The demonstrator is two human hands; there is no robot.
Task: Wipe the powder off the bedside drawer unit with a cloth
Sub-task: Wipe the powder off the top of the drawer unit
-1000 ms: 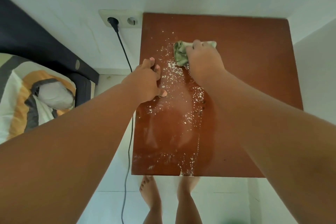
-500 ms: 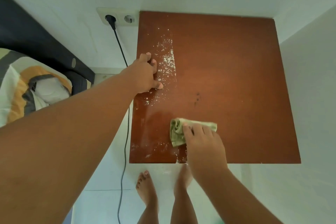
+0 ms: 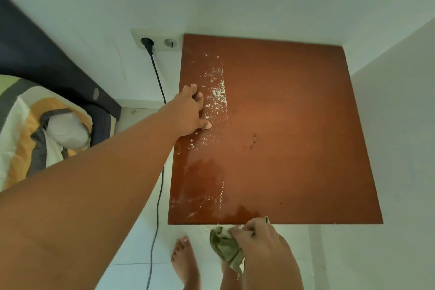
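Where the front edge of the glossy red-brown wooden bedside drawer unit (image 3: 294, 125) ends, a crumpled green cloth (image 3: 226, 246) is pinched in the curled fingers of the right hand (image 3: 259, 238). Judged soft, light, limp; best taken bunched. White powder (image 3: 217, 92) is left along the left edge, where the left hand (image 3: 188, 113) is rested, fingers loose, nothing held. No container is seen.

powder (image 3: 217, 93): on drawer unit (image 3: 294, 101) (left side) | cloth (image 3: 225, 247): before front edge
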